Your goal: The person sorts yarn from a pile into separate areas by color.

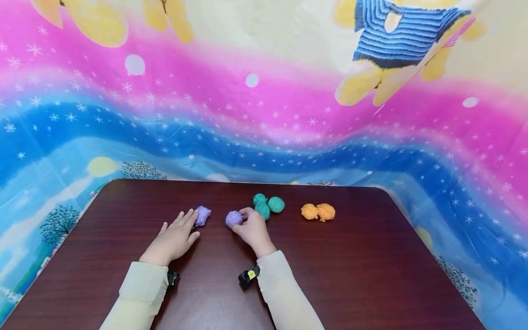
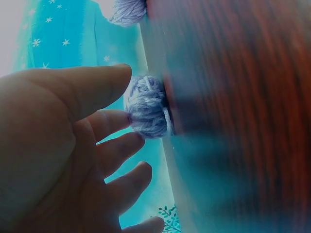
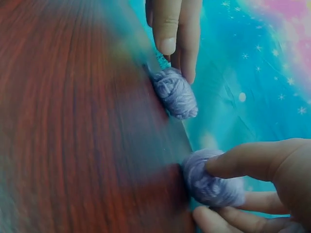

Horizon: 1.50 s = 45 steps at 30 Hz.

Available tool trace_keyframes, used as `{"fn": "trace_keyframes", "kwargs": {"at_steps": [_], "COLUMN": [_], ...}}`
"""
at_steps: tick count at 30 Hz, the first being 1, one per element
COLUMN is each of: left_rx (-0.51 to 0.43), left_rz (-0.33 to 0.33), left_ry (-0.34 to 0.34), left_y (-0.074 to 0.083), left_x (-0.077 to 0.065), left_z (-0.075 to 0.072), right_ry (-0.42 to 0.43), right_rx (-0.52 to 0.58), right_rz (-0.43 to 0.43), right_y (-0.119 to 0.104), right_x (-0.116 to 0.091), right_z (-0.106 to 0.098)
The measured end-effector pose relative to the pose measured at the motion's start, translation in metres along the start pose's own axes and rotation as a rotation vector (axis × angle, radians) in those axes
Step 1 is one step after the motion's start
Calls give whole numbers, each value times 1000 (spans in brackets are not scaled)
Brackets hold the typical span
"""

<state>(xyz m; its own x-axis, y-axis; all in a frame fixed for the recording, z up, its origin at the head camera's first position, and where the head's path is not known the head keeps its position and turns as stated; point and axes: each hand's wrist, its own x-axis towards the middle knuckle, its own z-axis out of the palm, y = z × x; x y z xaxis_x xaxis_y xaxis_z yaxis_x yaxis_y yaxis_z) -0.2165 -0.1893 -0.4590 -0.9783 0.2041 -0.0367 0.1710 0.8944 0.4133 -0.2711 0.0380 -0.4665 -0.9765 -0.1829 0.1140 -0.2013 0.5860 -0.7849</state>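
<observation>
My right hand (image 1: 254, 231) pinches a purple yarn ball (image 1: 233, 219) between thumb and fingers on the table. In the right wrist view the thumb presses the near side of that ball (image 3: 206, 182). To its left lies a second purple yarn ball (image 1: 202, 216). Beside this one my left hand (image 1: 175, 237) is spread with fairly straight fingers, and its fingertips touch the ball. The left wrist view shows the same ball (image 2: 148, 107) just past the fingertips, with the thumb standing apart from it.
Several green yarn balls (image 1: 276, 205) sit together just right of my right hand. Farther right are two orange yarn balls (image 1: 326, 212) side by side. The dark wooden table (image 1: 350, 275) ends at a printed curtain (image 1: 264, 119) behind. Black straps (image 1: 249, 276) circle both wrists.
</observation>
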Motion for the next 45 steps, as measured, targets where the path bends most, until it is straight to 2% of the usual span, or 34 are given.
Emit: {"fn": "trace_keyframes", "kwargs": {"at_steps": [6,10,14,20,29,41,45], "left_rx": [2,3,6,3,16,80,103], "left_rz": [0,0,1,4,19,43,71], "left_ry": [-5,-5,-4,0,13,80,175], "left_y": [0,0,1,2,1,-1,-2], "left_x": [0,0,0,0,0,1,1], "left_z": [0,0,-1,-1,-1,1,2], "right_ry": [-39,-67,-57,-44,29,116,110], "right_rx": [-120,-127,-125,-117,-100,-121,-109], "right_rz": [-4,13,8,-49,-148,-163,-166], "right_y": [-6,-9,-12,-12,-9,5,12], "right_x": [-3,-3,-3,-1,1,5,5], "right_z": [-7,-12,-17,-27,-43,-59,-63]}}
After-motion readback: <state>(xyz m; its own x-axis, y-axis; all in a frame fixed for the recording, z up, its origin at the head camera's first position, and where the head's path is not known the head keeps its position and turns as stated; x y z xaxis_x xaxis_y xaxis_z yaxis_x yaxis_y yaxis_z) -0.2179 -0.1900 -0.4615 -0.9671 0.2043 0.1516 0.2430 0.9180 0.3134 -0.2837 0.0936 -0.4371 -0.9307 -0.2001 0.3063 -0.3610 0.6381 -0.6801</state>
